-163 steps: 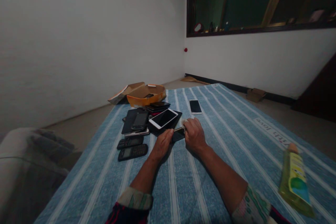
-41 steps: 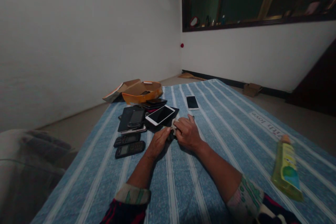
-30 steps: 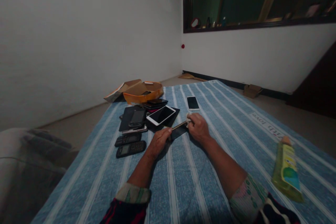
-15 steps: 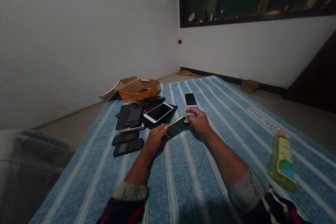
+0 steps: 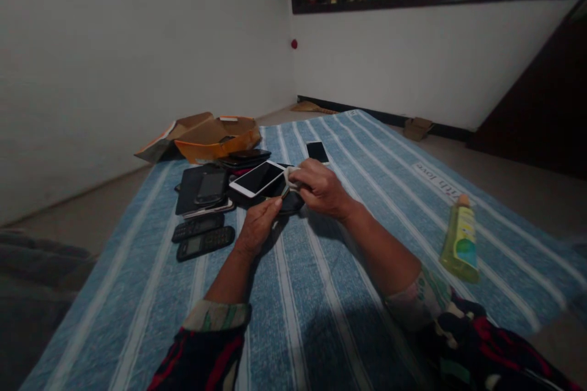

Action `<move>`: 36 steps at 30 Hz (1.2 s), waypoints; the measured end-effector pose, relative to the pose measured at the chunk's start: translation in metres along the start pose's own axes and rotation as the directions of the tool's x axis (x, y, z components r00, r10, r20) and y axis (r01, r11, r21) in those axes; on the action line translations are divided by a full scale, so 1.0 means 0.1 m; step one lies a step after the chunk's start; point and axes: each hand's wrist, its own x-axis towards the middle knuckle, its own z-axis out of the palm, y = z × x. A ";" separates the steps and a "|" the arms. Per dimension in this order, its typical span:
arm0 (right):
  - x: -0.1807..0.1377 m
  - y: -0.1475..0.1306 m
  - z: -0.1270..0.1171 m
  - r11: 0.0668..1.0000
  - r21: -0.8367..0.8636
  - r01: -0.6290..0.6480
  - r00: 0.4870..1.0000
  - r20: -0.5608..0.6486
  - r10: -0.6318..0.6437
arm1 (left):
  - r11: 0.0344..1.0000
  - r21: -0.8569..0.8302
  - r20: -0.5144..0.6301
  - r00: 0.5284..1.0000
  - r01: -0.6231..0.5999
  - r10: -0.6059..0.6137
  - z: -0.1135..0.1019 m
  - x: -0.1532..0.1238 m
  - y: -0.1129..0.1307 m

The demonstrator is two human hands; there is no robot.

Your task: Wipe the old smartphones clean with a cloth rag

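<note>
My left hand (image 5: 257, 227) grips the near end of a dark phone (image 5: 290, 201) held just above the blue striped mat (image 5: 321, 293). My right hand (image 5: 321, 186) is closed on a small white cloth (image 5: 290, 175) pressed against that phone's far end. Just beyond lies a white phone (image 5: 257, 178) on a dark tablet. Left of it sit a black tablet with a phone on top (image 5: 202, 189) and two black keypad phones (image 5: 204, 235). A single phone (image 5: 316, 151) lies further off on the mat.
An orange cardboard box (image 5: 215, 137) with open flaps stands at the mat's far left corner, near the white wall. A yellow-green bottle (image 5: 459, 239) lies on the mat to my right. A small cardboard piece (image 5: 415, 128) rests on the floor by the far wall.
My right hand with the cloth has slid back along the dark phone towards my left hand. The view has dipped down and turned right.
</note>
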 end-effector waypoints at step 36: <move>0.21 0.01 -0.07 0.945 0.303 -0.125 0.978 0.197 0.067 | 0.986 0.022 -0.100 0.981 -0.164 0.166 0.14 0.06 0.03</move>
